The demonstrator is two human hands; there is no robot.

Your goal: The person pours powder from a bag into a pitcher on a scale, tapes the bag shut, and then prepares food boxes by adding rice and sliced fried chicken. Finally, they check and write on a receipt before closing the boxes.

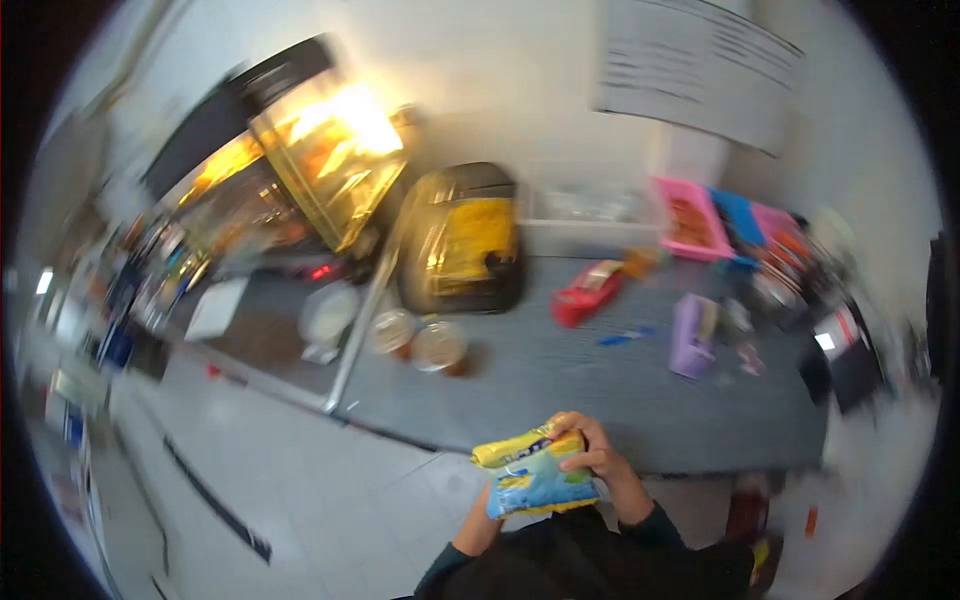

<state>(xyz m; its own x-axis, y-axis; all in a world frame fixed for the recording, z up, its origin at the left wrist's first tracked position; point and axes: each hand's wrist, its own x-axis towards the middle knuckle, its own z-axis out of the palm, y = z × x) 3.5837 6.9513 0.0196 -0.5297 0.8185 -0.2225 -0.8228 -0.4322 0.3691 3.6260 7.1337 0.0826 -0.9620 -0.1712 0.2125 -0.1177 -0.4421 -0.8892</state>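
Pinching yellow-and-blue plastic packet (545,483) at six o'clock between thumb and curled fingers of right hand (592,446); cannot tell spread of left hand, hidden behind; could drop to tiled floor (345,490) by loosening pinch.

All placed from the red tape dispenser (588,295), count one. To its left: two clear cups (440,346), one black-and-yellow case (465,240). Just right and nearer: one blue pen (626,337), one purple holder (689,338). Behind: one translucent bin (590,241). Behind, right: two pink baskets (695,250), one blue basket (735,213). Nearer the wearer: one yellow-and-blue packet (543,480).
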